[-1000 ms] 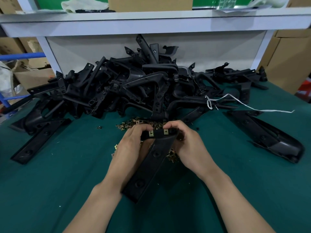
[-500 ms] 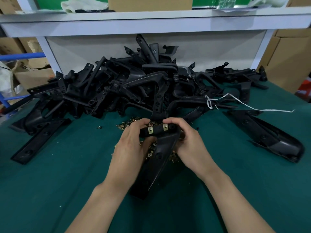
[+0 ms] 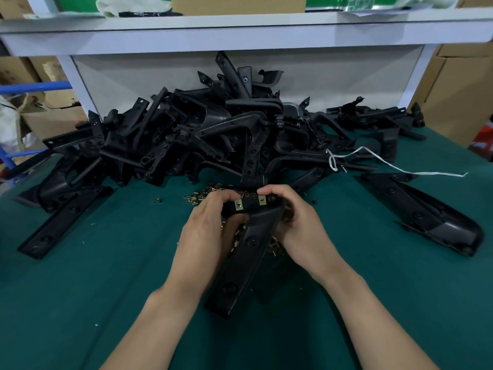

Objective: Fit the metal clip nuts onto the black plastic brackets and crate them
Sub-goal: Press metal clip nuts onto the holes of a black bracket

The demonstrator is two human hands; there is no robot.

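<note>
Over the last second the far end of the bracket [image 3: 250,252] has been tipped up toward the camera. Its crosspiece now faces the viewer and shows two brass-coloured nuts seated side by side, the left clip nut [image 3: 239,205] and the right clip nut [image 3: 262,200], which a second ago were less plain under the fingertips. I judge that this piece's nuts are on, or getting a last press home, so it is close to ready for crating, though no crate is in view. The left hand [image 3: 205,233] is curled round the left end of the crosspiece, fingertips over the top just beside the left nut. The right hand [image 3: 301,225] grips the right end likewise, fingertips by the right nut. Both are clamped on the bracket, which slants down toward the near middle of the green desk [image 3: 80,289]; whether its near end touches the desk I cannot tell. Loose clip nuts [image 3: 202,194] lie beneath it, and the heap of brackets [image 3: 213,134] lies beyond.
</note>
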